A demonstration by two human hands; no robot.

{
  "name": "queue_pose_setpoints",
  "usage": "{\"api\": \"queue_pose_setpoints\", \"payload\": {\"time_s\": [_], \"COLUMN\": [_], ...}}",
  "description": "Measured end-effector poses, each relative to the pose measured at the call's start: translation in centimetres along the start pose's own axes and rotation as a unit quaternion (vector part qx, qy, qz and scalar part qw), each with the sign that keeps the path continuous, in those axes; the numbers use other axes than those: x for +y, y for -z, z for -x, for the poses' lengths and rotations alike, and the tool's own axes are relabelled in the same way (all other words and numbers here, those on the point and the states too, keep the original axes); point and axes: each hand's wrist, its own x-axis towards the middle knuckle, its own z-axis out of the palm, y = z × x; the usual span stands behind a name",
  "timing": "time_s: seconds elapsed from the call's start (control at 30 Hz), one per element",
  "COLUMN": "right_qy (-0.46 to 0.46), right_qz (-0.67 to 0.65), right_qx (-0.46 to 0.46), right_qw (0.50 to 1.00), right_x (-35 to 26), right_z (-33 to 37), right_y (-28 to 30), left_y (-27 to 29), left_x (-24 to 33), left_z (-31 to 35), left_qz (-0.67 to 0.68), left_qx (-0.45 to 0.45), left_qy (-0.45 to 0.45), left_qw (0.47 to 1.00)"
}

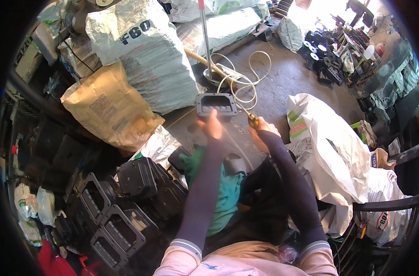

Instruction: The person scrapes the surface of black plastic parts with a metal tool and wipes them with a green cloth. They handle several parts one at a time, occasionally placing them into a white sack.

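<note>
Nearest the person, straight below the grey housing [216, 106], a rumpled teal cloth [225, 193] lies over the lap in soft folds. Well to the lower left of the housing stand black frames [122, 232], rectangular with rounded corners, their deep openings lined with ridges. Between these and the housing sit bulky black casings [138, 177], hard and smooth, with bevelled edges. To the housing's lower right slumps a creased white sack [331, 147] with a thin, crinkly skin.

The grey housing itself is a hard, open-faced rectangular box with a flat rim and a ridged interior, held up in front of the person. The left hand [211, 125] grips it at its lower edge, one digit pressed up against the rim; the far fingers are hidden. Just right of the housing, the right hand [263, 133] is curled closely around the yellowish handle of a slim tool [253, 120]. The tool's thin shaft points toward the housing; whether its tip touches cannot be told.

Beyond the housing, a pale, smooth cord [253, 87] loops over the dusty grey floor [290, 73]. To its left leans a wrinkled brown paper bag [110, 106]; behind that bulges a large whitish sack [140, 55]. Far to the housing's upper right lies a jumbled heap of black parts [326, 57].
</note>
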Motion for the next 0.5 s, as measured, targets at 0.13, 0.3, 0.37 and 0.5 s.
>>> {"api": "queue_pose_setpoints", "payload": {"time_s": [0.13, 0.3, 0.37, 0.5], "right_qy": [0.06, 0.095, 0.113, 0.143], "right_qz": [0.039, -0.011, -0.063, -0.236], "right_qx": [-0.019, -0.035, -0.059, -0.152], "right_qw": [0.997, 0.995, 0.99, 0.949], "right_x": [0.3, 0.4, 0.4, 0.5], "right_z": [1.6, 2.0, 1.7, 0.9], "right_y": [0.8, 1.8, 1.9, 1.9], "left_y": [-0.2, -0.1, 0.2, 0.3], "left_x": [-0.6, -0.4, 0.2, 1.3], "left_z": [-0.8, -0.5, 0.0, 1.0], "left_qz": [-0.017, -0.005, -0.005, -0.065], "left_qx": [0.019, -0.001, -0.033, -0.067], "left_qy": [-0.069, -0.029, -0.06, -0.04], "left_qw": [0.997, 1.0, 0.998, 0.995]}}
